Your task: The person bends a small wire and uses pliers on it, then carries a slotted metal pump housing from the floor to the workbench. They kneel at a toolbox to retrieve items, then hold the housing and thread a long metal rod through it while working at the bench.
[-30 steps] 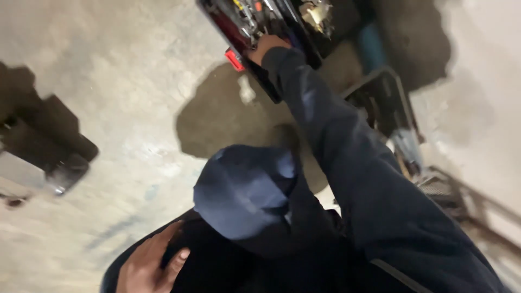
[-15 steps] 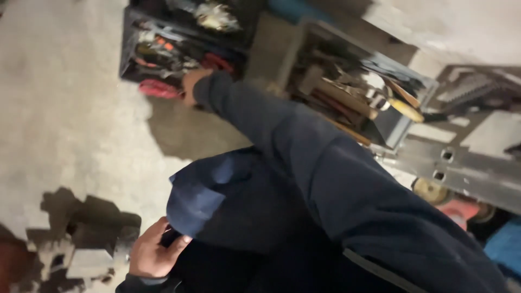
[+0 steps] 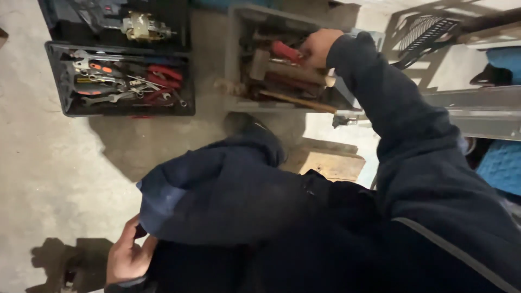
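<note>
Our right hand (image 3: 319, 46) has left the black tool tray (image 3: 65, 106) and now reaches into the grey toolbox (image 3: 234, 59), fingers curled by a red-handled tool (image 3: 286, 52), grip unclear; our left hand (image 3: 127, 259) rests loosely closed against dark trousers (image 3: 228, 201).

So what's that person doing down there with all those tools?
A person in dark blue clothes is bent over a concrete floor. Their right hand reaches into a grey box full of hammers and wooden-handled tools, beside a red handle; whether it grips anything cannot be told. Their left hand rests by their dark trousers. Next to the box sits a black tray of wrenches and red pliers.
</note>
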